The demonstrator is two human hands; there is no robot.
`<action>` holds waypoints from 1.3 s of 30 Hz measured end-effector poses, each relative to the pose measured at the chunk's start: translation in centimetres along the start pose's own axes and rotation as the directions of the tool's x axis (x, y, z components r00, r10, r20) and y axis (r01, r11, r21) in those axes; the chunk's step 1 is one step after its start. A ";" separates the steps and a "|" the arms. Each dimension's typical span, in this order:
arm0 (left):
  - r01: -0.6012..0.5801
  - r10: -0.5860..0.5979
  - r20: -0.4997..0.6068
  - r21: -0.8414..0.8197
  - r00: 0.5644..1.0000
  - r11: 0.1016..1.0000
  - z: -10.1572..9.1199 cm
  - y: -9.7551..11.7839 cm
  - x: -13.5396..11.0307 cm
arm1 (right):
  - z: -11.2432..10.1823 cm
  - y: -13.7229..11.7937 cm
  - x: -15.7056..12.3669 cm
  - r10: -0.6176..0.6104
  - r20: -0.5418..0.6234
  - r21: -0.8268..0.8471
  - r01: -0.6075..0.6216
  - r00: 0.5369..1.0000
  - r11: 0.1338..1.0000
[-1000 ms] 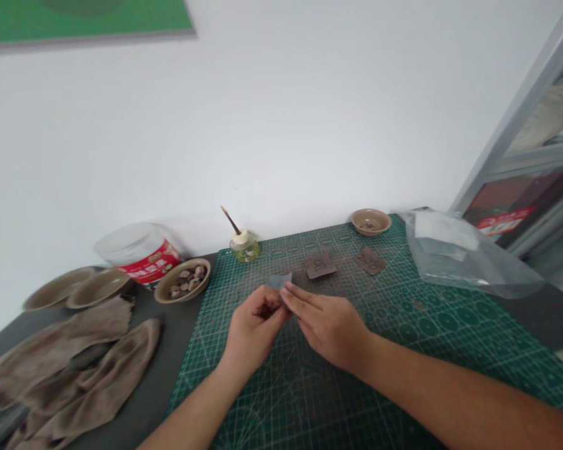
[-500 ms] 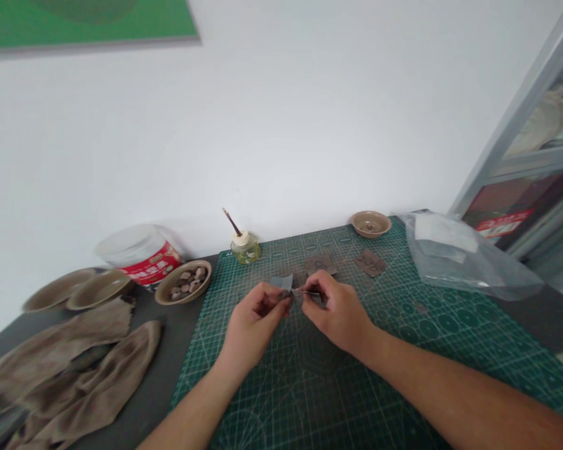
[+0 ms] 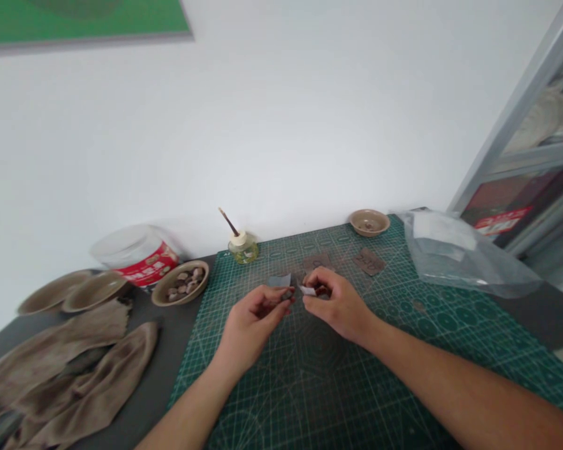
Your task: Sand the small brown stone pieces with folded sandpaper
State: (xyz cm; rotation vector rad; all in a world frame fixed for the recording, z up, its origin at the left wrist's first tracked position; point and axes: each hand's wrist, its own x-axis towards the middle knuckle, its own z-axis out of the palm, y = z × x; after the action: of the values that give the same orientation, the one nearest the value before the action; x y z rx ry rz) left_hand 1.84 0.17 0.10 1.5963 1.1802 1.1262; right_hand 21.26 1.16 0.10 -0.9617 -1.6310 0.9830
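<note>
Your left hand (image 3: 251, 328) pinches a small grey sheet (image 3: 280, 280), and your right hand (image 3: 335, 306) pinches a white scrap (image 3: 308, 290). Both grips are pressed closed, just apart, over the green cutting mat (image 3: 309, 387) at frame center, with a brown card (image 3: 370, 261) toward the upper right.

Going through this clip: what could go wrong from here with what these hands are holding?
The small white scrap pinched in the right hand is tiny and might slip, and it could be hard to spot on the green gridded cutting mat. The small grey-blue sheet at the fingertips of the left hand could crease or tear, since the hands work so close together.
</note>
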 end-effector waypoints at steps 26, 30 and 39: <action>-0.025 0.034 0.087 -0.101 0.996 0.995 -0.3 -0.4 0.2 | -0.2 -0.2 -0.2 -0.219 0.032 -0.140 0.221 0.975 0.965; -0.021 0.029 0.080 -0.099 0.996 0.995 -0.2 -0.3 0.1 | -0.1 -0.2 -0.2 -0.241 0.042 -0.153 0.244 0.970 0.957; 0.001 0.006 0.077 -0.093 0.997 0.996 -0.1 -0.1 0.1 | -0.1 -0.3 -0.3 -0.239 0.051 -0.173 0.245 0.970 0.954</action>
State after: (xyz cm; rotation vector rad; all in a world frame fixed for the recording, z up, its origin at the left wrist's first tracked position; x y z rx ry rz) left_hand 1.73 0.32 0.08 1.5562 1.0609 1.0958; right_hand 21.34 0.75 0.30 -0.8423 -1.8358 0.6958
